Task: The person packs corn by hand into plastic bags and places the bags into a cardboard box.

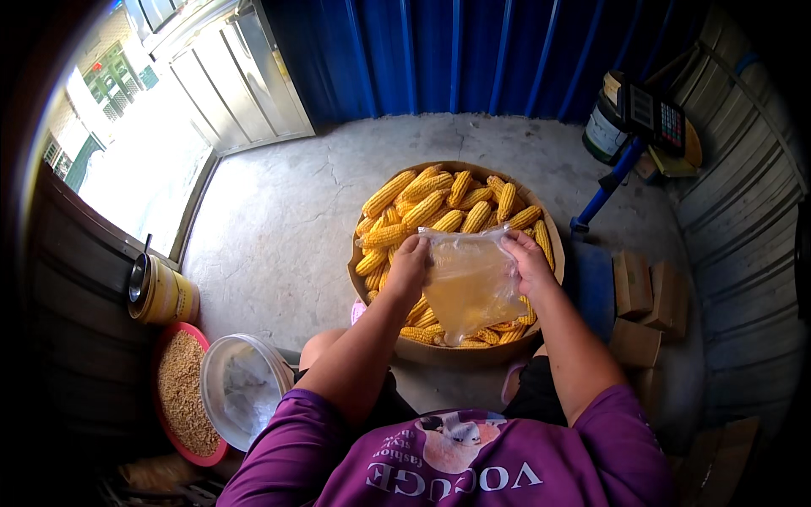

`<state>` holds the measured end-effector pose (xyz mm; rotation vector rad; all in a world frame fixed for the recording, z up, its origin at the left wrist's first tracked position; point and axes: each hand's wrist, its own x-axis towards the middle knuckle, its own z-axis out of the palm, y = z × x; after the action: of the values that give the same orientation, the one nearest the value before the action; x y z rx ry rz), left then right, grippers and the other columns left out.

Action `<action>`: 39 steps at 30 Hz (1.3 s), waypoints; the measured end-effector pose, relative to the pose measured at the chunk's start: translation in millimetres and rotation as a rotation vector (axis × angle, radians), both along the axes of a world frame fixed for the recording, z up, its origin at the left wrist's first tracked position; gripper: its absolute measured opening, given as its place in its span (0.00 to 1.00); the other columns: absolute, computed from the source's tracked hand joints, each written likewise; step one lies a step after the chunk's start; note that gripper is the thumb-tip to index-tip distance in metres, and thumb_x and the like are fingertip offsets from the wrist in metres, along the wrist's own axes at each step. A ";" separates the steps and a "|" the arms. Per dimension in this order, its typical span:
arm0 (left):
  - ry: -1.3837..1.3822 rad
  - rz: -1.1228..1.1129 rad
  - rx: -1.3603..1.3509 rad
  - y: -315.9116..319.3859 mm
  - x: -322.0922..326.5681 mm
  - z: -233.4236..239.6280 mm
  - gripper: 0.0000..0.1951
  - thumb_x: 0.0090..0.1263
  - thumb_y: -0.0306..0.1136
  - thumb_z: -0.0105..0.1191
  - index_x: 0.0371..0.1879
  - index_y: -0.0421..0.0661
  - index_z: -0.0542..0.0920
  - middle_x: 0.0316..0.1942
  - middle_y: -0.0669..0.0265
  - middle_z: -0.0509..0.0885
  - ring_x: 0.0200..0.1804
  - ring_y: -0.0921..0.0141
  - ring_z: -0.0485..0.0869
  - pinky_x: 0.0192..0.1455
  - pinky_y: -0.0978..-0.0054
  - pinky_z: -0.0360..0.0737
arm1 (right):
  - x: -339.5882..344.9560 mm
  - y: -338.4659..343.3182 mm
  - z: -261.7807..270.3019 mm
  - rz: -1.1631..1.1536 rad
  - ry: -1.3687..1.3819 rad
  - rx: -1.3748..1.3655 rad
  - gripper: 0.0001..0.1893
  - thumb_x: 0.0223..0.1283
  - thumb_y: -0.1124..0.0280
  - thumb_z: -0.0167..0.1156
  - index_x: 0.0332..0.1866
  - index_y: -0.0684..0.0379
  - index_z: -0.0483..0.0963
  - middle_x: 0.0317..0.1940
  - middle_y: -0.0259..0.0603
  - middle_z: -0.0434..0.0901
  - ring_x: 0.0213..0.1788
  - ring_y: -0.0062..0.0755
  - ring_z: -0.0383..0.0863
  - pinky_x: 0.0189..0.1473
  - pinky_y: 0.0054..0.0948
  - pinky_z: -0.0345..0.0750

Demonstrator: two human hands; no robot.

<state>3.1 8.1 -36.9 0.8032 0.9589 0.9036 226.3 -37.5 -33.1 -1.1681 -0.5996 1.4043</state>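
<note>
Between my hands a clear plastic bag [472, 279] is stretched flat, its mouth edge at the top. My left hand [408, 263] grips its upper left corner, and my right hand [527, 258] pinches the upper right one. Directly beneath, a round cardboard container [437, 356] is filled with dehusked yellow corn cobs [424, 187]. Some cobs show dimly through the film; whether the bag touches them I cannot tell.
To my left stand a white bucket [215, 361] holding plastic bags, a red basin [203, 453] of grain, and a yellow bucket [174, 298]. At right are a platform scale [592, 279] with its display [656, 117] on a blue post, and several cardboard boxes [632, 285]. A doorway opens at upper left.
</note>
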 end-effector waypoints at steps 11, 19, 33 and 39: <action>-0.294 0.240 -0.041 11.2 -13.9 10.9 0.14 0.71 0.39 0.38 0.41 0.40 0.71 0.35 0.63 0.77 0.36 0.69 0.77 0.39 0.71 0.75 | -11.5 -10.0 3.5 0.421 0.004 -0.036 0.15 0.55 0.77 0.56 0.49 0.63 0.68 0.38 0.38 0.77 0.39 0.27 0.78 0.42 0.26 0.78; -0.232 -0.215 -0.050 -5.1 -2.6 -5.0 0.31 0.64 0.51 0.49 0.58 0.41 0.59 0.50 0.59 0.72 0.49 0.67 0.72 0.53 0.63 0.69 | -6.6 1.7 -1.9 0.030 0.184 -0.025 0.11 0.59 0.74 0.51 0.47 0.60 0.70 0.38 0.38 0.77 0.36 0.29 0.79 0.38 0.29 0.79; -0.275 0.009 -0.025 -0.7 -5.5 16.2 0.06 0.63 0.32 0.52 0.35 0.43 0.75 0.29 0.69 0.76 0.30 0.75 0.74 0.37 0.77 0.74 | 15.7 1.7 -8.1 -0.069 -0.262 -0.169 0.13 0.55 0.67 0.58 0.42 0.63 0.71 0.29 0.36 0.76 0.27 0.24 0.75 0.26 0.26 0.72; -0.633 0.007 -0.069 1.8 -16.3 25.6 0.06 0.62 0.31 0.50 0.33 0.43 0.75 0.29 0.69 0.77 0.30 0.76 0.74 0.34 0.78 0.74 | 25.4 4.2 -28.6 0.045 -0.601 -0.255 0.10 0.52 0.67 0.59 0.37 0.59 0.72 0.22 0.33 0.74 0.19 0.22 0.70 0.17 0.25 0.66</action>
<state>-13.2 9.9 -11.3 0.4075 0.4318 1.0375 251.7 -33.4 -61.8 -1.8153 -0.8814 1.1806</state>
